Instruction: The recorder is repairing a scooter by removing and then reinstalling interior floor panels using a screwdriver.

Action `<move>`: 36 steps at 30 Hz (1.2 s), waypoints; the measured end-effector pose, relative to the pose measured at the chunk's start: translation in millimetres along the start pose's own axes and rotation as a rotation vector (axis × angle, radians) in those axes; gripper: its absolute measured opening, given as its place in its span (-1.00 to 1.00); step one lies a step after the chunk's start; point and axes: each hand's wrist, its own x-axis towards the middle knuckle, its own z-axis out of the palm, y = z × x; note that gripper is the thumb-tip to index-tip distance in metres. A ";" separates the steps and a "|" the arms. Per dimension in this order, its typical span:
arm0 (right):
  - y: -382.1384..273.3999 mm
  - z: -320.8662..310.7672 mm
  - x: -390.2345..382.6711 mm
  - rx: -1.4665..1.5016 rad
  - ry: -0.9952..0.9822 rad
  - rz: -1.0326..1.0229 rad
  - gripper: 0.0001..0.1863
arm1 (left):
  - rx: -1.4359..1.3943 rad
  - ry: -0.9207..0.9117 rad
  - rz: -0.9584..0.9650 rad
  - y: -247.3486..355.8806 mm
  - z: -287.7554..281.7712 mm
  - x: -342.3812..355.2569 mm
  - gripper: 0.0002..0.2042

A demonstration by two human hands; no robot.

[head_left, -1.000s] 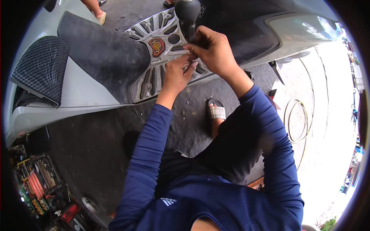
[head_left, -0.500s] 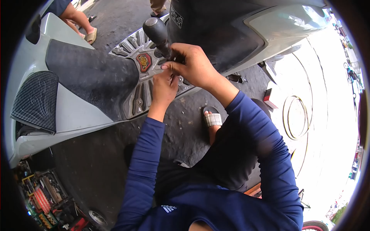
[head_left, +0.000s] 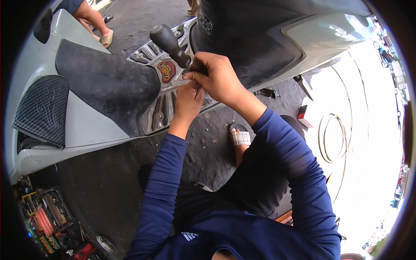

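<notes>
A black bulbous-handled tool [head_left: 164, 40] leans to the left over a metal scooter footboard plate [head_left: 152, 119] with a red and gold emblem [head_left: 166, 71]. My right hand [head_left: 216, 78] is closed round the tool's lower shaft, thumb bent inward. Just below it, my left hand [head_left: 187, 104] has its fingers bent together at the plate, partly under the right hand; what they hold is hidden. The tool's lower end is hidden by my fingers.
The grey scooter body [head_left: 99, 117] and black front panel [head_left: 242, 43] flank my hands. Another person's leg [head_left: 97, 24] stands beyond. A tool tray [head_left: 47, 219] lies lower left; a small box [head_left: 303, 116] and coiled hose [head_left: 331, 138] lie right.
The tool's handle has tilted leftwards relative to the emblem. Both hands stay together at the plate. The whole view has shifted, showing more of the other person's legs.
</notes>
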 end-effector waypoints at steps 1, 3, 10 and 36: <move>-0.8 -2.8 0.9 0.003 -0.001 0.001 -0.79 | 0.043 -0.029 -0.035 3.6 -0.9 1.7 -0.93; -5.5 -14.8 4.5 0.109 -0.133 0.109 -0.82 | 0.089 -0.058 -0.072 6.0 -0.5 2.2 -0.92; -0.6 -19.4 4.2 -0.030 -0.198 -0.092 -0.82 | 0.099 0.060 0.059 -0.7 8.6 2.8 -0.87; -5.3 -1.0 0.9 -0.009 -0.043 0.032 -0.78 | -0.150 -0.059 -0.068 -10.4 2.4 -4.6 -0.92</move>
